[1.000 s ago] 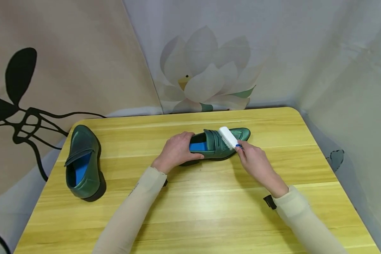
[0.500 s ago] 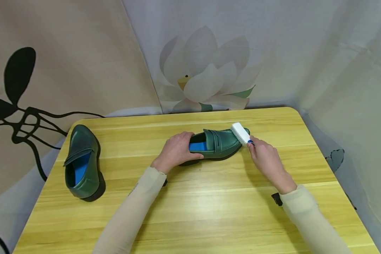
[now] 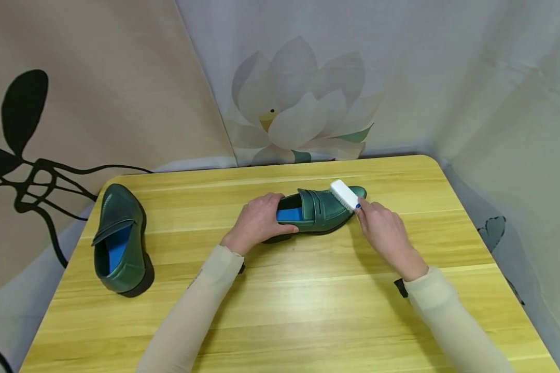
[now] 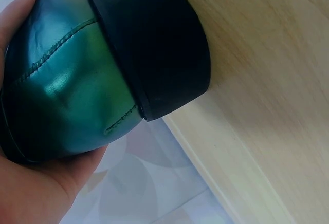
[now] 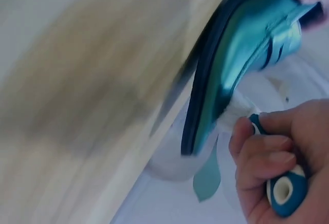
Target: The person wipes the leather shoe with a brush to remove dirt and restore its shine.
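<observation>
A green loafer (image 3: 329,210) with a blue insole lies on the table, its toe to the right in the head view. My left hand (image 3: 257,220) grips its heel end; the left wrist view shows the heel's leather and black heel block (image 4: 154,44) close up, with fingers and thumb on either side. In my right hand (image 3: 386,233) is a white brush (image 3: 344,195) with a blue-and-white handle (image 5: 285,190). The fingers wrap round that handle, and the bristles (image 5: 236,113) touch the upper near the toe.
The matching green loafer (image 3: 121,241) stands at the left side of the wooden table (image 3: 298,311), toe pointing away. Behind the table's far edge hangs a pale curtain (image 3: 401,77) printed with a flower and dark leaves.
The brush first slid right from near the strap to the toe, then came partway back left. My left hand and both loafers have stayed in place.
</observation>
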{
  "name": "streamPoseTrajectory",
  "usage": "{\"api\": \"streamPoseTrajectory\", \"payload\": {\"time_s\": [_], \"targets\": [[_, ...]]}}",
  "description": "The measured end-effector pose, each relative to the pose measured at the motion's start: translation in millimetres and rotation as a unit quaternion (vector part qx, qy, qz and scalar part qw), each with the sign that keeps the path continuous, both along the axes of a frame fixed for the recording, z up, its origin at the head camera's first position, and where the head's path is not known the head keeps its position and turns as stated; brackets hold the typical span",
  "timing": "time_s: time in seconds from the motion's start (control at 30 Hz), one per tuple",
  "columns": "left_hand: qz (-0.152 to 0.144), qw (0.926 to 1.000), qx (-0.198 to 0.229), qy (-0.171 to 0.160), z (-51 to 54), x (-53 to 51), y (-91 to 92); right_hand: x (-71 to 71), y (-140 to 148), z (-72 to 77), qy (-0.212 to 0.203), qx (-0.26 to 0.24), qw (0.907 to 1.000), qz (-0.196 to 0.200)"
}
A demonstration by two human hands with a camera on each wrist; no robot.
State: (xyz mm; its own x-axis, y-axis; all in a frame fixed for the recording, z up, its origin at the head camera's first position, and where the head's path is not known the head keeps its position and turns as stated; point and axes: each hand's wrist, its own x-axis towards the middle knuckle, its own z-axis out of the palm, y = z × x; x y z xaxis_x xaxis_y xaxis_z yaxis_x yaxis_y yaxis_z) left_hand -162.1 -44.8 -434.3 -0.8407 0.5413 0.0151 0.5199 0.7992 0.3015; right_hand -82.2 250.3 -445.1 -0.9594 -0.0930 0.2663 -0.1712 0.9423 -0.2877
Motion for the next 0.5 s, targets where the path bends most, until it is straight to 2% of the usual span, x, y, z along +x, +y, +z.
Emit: {"api": "streamPoseTrajectory", "payload": {"time_s": [0.27, 0.37, 0.5], "targets": [[-0.001, 1.0000, -0.003, 0.001, 0.5, -0.2, 0.8, -5.6, 24, 5.5, 0.000, 0.010, 0.9989, -0.047], [0.000, 1.0000, -0.002, -0.002, 0.7, -0.3, -0.1, -2.4, 18, 6.2, -0.002, 0.008, 0.9995, -0.029], [0.002, 1.0000, -0.002, -0.007, 0.9, -0.4, -0.4, 6.4, 3, 7.0, -0.008, -0.007, 0.9996, 0.026]]}}
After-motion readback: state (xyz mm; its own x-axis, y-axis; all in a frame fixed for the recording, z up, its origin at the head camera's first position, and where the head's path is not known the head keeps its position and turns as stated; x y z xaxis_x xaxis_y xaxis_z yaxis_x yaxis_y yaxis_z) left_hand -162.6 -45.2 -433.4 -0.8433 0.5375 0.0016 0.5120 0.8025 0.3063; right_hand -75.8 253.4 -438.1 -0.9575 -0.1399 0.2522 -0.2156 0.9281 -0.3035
